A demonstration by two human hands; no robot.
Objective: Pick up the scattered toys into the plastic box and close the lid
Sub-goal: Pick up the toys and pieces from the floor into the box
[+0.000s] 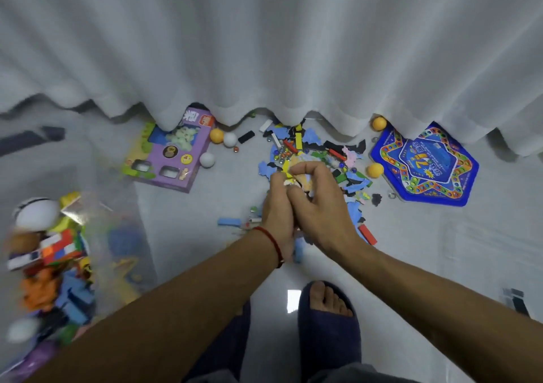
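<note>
The clear plastic box (pixel 97 235), well to the left of the left hand (pixel 277 206), is blurred; it holds a heap of toys: a white ball, orange and blue foam pieces, and red, white and green bricks. Whether a lid is on it cannot be told.

Both hands meet above the pile of scattered toy pieces (pixel 317 153), blue foam puzzle shapes, small red, yellow and black blocks and glass marbles, which spreads out beyond and to the right of the fingers. The left hand's fingers are curled around a clutch of small pieces, a yellow one showing at the fingertips. The right hand (pixel 318 203) is curled against it, pinching at the same clutch.

Beyond the left hand, up and to the left, a flat purple cardboard toy box (pixel 173 159) lies with its long axis slanting toward the white curtain (pixel 264 45). Far right of the right hand lies a blue star-shaped game board (pixel 426 165), one point under the curtain's hem. Orange and white balls lie around both.
</note>
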